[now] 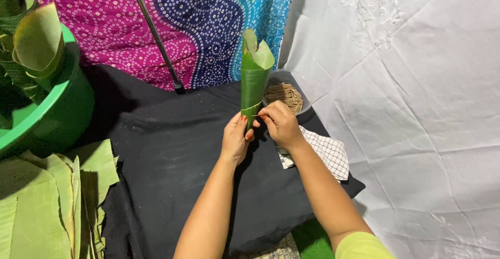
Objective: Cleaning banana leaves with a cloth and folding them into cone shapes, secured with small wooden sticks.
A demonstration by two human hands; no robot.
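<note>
A: Item one, nearest the camera, lower centre of the frame: what do you log?

B: I log two bare forearms rising from the bottom edge over a black cloth [172,160]. Left hand [235,136], centre frame, closed around the narrow lower end of a rolled green leaf cone [253,84]. Right hand [281,123], just beside it, fingers pinched narrow on a thin stick [257,115] whose tip touches the cone's seam.

A: Step in hand?

B: By my reading, pinning: the cone is already rolled and stands upright, wide mouth up, and the stick sits at the overlap. Whether it has pierced the leaf, I cannot tell.

A: What does the next move call for?

B: I judge a steady left grip so the roll does not loosen, and a short, straight push through both layers without splitting the leaf.

A: Item two, mid-distance?

B: Checked cloth [325,152], right of centre, under the right wrist. Flat cut leaves [47,207] stacked at lower left.

A: Farthest?

B: Bowl of thin sticks [284,95] behind the hands. Green tub [52,113] at upper left holding another rolled leaf [36,40]. Patterned fabric [198,19] across the top; white sheet [416,108] at right.
</note>
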